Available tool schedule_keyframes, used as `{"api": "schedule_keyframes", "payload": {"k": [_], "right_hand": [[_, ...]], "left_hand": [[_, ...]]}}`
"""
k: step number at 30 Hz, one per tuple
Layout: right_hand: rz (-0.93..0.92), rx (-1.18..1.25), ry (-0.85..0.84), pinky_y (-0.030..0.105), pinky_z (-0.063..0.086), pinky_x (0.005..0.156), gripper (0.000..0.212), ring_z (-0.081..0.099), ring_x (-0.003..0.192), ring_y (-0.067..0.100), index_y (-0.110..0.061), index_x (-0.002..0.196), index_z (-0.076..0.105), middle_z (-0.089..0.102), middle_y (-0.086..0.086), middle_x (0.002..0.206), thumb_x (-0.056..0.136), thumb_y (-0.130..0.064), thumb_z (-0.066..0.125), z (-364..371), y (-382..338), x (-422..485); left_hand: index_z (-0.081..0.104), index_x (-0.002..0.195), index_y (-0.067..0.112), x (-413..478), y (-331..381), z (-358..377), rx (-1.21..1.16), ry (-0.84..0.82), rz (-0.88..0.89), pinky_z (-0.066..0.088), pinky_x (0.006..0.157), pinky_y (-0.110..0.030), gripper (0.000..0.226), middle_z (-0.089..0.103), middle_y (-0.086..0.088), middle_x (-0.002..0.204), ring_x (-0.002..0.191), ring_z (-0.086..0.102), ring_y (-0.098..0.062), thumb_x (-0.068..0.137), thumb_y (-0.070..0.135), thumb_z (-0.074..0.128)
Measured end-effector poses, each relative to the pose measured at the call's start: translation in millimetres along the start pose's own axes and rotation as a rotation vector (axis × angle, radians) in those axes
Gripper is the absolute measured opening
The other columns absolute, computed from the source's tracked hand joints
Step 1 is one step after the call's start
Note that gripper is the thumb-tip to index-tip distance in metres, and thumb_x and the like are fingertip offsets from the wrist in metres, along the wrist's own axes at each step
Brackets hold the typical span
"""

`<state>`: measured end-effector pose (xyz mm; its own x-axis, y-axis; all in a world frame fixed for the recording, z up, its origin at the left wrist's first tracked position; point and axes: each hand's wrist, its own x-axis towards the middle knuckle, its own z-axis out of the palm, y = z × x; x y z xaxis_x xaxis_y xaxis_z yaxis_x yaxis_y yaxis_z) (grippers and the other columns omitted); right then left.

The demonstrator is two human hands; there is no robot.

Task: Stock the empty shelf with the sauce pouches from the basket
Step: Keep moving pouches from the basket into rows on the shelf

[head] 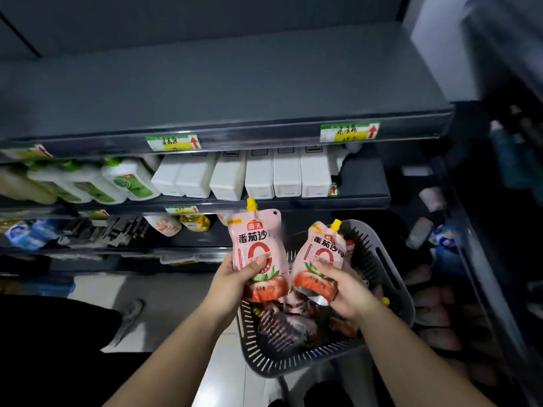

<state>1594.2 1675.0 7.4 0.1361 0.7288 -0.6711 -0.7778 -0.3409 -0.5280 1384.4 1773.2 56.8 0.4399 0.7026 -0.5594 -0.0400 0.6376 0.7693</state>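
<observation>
Head camera, looking down over both forearms. The left hand (235,282) has its fingers curled round the lower half of a pink sauce pouch (255,245), thumb pressed across the front by the big red zero. That pouch stands upright with its yellow cap at the top.

The right hand (340,284) grips a second pouch (320,259) the same way, thumb on the front. This one leans to the right, its yellow cap pointing up toward the far rim of the basket (282,348). The two pouches are side by side with their lower corners close together, both held above that grey slotted basket, which sits low and right, just in front of the shelving. Down inside it more pouches (293,318) lie in a heap, too dark to count.

Up top, the empty shelf (220,92) stretches wide across the frame, a dark grey board well above both hands. Its front rail carries two green and yellow price tags (349,132) with red arrows.

One level down, a row of white rectangular containers (258,174) stands next to green-capped white bottles (129,179) on the left. Lower again, a yellow oil bottle (195,222) sits just left of the upright pouch's cap. A grey shoe (129,315) rests on the pale floor at lower left
</observation>
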Motion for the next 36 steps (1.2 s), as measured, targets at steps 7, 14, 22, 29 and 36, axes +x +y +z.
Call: {"api": "schedule_keyframes", "payload": {"k": [7,14,22,29,36], "right_hand": [[-0.276,-0.254,0.135,0.052,0.054,0.092,0.061,0.07,0.102,0.034,-0.011,0.119,0.061,0.076,0.013,0.106,0.065,0.015,0.076,18.8,-26.5,-49.2],[-0.492,-0.43,0.191,0.029,0.058,0.069,0.038,0.076,0.079,0.016,-0.012,0.094,0.071,0.079,0.002,0.087,0.066,0.012,0.081,37.0,-50.9,-99.9],[-0.611,-0.324,0.161,0.03,0.06,0.066,0.027,0.076,0.087,0.025,-0.021,0.086,0.08,0.078,0.009,0.097,0.071,0.001,0.081,34.4,-73.3,-159.5],[-0.668,-0.269,0.232,0.036,0.061,0.065,0.023,0.076,0.087,0.03,-0.012,0.091,0.077,0.078,0.012,0.096,0.073,0.002,0.08,18.1,-89.2,-218.2],[-0.847,-0.296,0.238,0.033,0.06,0.065,0.033,0.076,0.085,0.029,-0.013,0.091,0.077,0.078,0.014,0.096,0.06,-0.005,0.088,-6.4,-88.4,-300.0]], "left_hand": [[0.055,0.124,0.003,-15.1,30.7,0.1,0.054,-0.106,0.029,0.051,0.098,-0.054,0.056,0.07,-0.022,0.118,0.108,0.066,-0.04,0.077,0.018,0.08],[0.062,0.116,0.005,-27.4,61.5,24.9,0.145,-0.264,0.089,0.06,0.069,-0.036,0.046,0.074,-0.018,0.108,0.09,0.075,-0.029,0.073,0.012,0.076],[0.063,0.117,0.009,-37.5,75.2,52.5,0.231,-0.426,0.112,0.06,0.071,-0.042,0.049,0.074,-0.019,0.11,0.095,0.073,-0.035,0.071,0.01,0.079],[0.061,0.118,0.007,-72.1,86.3,94.7,0.277,-0.541,0.196,0.061,0.072,-0.04,0.046,0.073,-0.021,0.111,0.095,0.073,-0.036,0.074,0.007,0.075],[0.059,0.12,0.004,-126.3,75.7,157.0,0.275,-0.642,0.3,0.06,0.069,-0.038,0.046,0.073,-0.022,0.109,0.088,0.073,-0.032,0.076,0.006,0.073]]}}
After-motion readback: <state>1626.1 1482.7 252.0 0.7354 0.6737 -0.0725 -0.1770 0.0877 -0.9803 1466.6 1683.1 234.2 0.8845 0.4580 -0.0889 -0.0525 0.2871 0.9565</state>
